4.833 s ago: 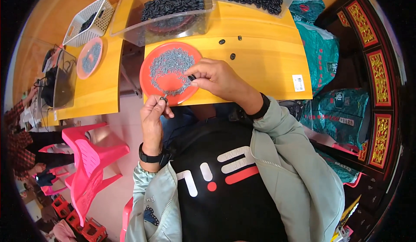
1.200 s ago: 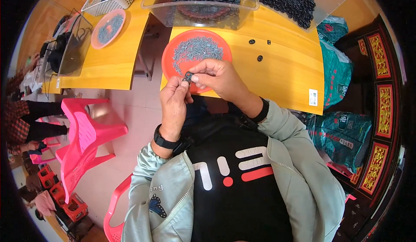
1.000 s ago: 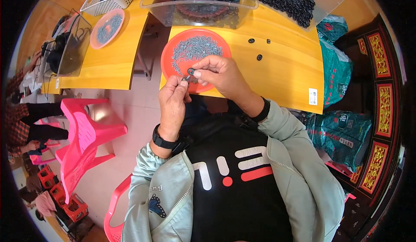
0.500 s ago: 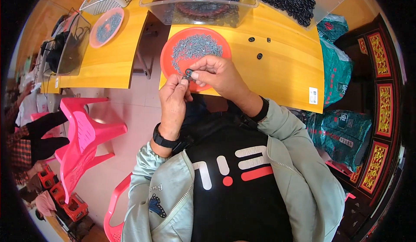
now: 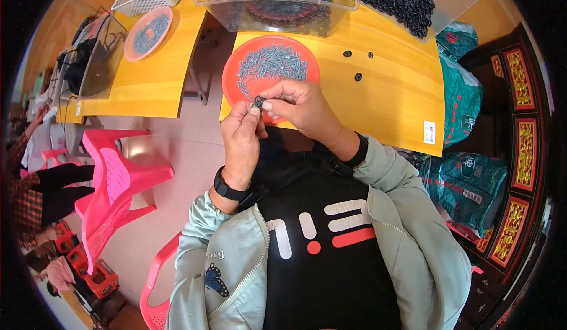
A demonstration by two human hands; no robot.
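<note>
Fingertips of both hands meet at a small black ring-shaped part, over the near edge of a red plate. My left hand pinches its lower side and covers much of that end. From the right, my right hand grips it between thumb and forefinger. Whether a second small piece sits between the fingers is too small to make out. Behind the hands, the red plate bears a heap of small grey metal pins.
Clear plastic bins of black parts stand along the far edge of the yellow table. Several loose black pieces lie to the right. Left are a pink plate of pins and a pink stool. Green sacks stand at right.
Both hands stay together at the black part, with only a slight shift of the fingers around it. The whole view has moved a little.
</note>
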